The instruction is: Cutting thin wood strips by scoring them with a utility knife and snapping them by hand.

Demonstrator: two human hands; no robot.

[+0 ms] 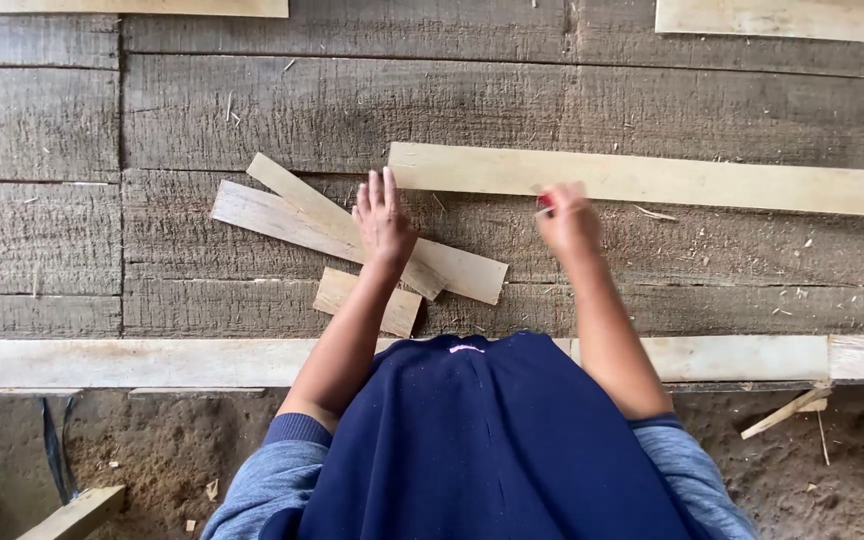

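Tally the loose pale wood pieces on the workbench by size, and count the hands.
Long strip: 1
Medium strips: 2
Short offcut: 1
Hands, left hand and right hand: 2
Total: 6

I see a long pale wooden strip (642, 178) lying flat, running from centre toward three o'clock. A small red object (545, 202), blurred, touches its lower edge. Toward nine o'clock, three shorter pale wooden offcuts (292, 220) lie flat, overlapping in a loose heap.

Woodworking shop: rough plank bench (252, 110), offcuts (292, 222)
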